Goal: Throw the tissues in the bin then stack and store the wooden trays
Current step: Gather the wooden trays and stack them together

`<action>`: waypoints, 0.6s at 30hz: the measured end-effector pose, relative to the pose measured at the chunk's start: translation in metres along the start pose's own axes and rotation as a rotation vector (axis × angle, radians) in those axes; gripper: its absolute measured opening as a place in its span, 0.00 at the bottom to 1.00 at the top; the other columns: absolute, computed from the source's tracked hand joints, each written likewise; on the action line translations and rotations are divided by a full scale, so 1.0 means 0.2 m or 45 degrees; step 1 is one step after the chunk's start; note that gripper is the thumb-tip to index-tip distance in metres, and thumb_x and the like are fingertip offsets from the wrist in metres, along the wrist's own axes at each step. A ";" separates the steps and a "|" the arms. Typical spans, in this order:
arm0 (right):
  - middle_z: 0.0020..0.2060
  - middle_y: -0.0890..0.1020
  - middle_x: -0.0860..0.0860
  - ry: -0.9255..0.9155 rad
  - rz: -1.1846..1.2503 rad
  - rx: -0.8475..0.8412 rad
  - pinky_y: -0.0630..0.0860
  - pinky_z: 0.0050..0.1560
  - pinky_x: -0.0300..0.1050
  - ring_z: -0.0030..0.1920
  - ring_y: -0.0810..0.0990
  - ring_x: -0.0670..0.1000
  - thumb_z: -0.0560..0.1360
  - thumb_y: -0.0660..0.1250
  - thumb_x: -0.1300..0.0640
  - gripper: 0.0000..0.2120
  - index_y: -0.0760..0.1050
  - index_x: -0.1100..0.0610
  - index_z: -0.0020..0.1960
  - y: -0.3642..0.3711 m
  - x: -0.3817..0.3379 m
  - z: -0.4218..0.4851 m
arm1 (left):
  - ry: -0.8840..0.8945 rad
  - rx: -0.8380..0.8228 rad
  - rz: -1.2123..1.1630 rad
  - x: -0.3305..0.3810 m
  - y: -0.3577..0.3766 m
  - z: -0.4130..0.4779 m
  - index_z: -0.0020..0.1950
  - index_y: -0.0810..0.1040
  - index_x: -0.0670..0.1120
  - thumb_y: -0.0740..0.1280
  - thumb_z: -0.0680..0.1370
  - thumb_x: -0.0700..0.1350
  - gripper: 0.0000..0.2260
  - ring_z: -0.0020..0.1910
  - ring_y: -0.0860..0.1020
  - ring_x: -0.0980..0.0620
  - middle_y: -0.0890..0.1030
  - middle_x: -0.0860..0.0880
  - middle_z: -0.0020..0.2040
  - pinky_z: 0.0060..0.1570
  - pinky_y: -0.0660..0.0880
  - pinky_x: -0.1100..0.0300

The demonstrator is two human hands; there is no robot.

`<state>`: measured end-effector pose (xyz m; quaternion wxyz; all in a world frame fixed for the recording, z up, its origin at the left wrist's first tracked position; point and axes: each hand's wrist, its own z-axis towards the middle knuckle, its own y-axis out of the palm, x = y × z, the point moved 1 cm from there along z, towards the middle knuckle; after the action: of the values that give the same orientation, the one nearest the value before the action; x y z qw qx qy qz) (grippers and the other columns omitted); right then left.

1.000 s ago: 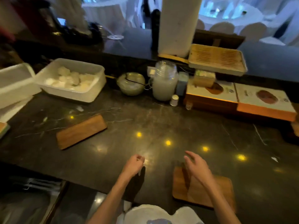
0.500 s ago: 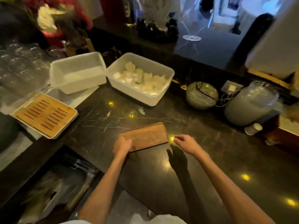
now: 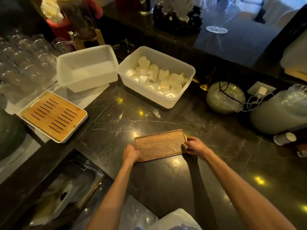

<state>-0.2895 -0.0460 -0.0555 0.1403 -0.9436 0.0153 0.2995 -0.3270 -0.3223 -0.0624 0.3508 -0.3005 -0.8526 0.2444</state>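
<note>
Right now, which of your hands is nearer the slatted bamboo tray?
Left. The left hand grips the wooden tray's left end, the side facing the slatted bamboo tray; the right hand grips its right end, farther away.

the left hand [image 3: 131, 153] grips the near left corner of a wooden tray [image 3: 160, 144] lying flat on the dark marble counter [image 3: 216, 163], while the right hand [image 3: 196, 146] holds its right end. beyond sit a white tub of small cups [image 3: 187, 90], an empty white tub [image 3: 88, 70] and a slatted bamboo tray [image 3: 53, 116].
</note>
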 end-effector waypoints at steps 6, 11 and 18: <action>0.41 0.80 0.53 0.061 0.276 -0.043 0.74 0.35 0.38 0.39 0.77 0.46 0.76 0.64 0.60 0.06 0.80 0.56 0.47 -0.29 0.31 -0.21 | 0.076 -0.298 -0.031 0.12 0.14 -0.18 0.41 0.72 0.43 0.63 0.78 0.38 0.06 0.39 0.77 0.49 0.78 0.43 0.43 0.39 0.79 0.55; 0.49 0.82 0.57 -0.054 0.749 0.146 0.71 0.42 0.42 0.45 0.78 0.52 0.77 0.66 0.61 0.10 0.79 0.59 0.58 -0.64 0.83 -0.54 | 0.191 -0.566 -0.011 0.24 0.40 -0.46 0.45 0.68 0.46 0.64 0.75 0.34 0.08 0.41 0.77 0.51 0.76 0.47 0.43 0.36 0.77 0.58; 0.47 0.85 0.56 -0.043 0.792 0.541 0.76 0.43 0.46 0.46 0.82 0.52 0.78 0.64 0.62 0.09 0.78 0.58 0.56 -1.10 1.55 -1.02 | 0.376 -0.864 0.023 0.35 0.99 -1.03 0.47 0.68 0.47 0.65 0.76 0.34 0.09 0.42 0.78 0.50 0.77 0.46 0.45 0.38 0.79 0.56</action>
<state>0.1036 0.1270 -0.0167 0.2357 -0.8386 0.3606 0.3334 -0.1467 -0.0936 -0.0239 0.3483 -0.4391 -0.8227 -0.0952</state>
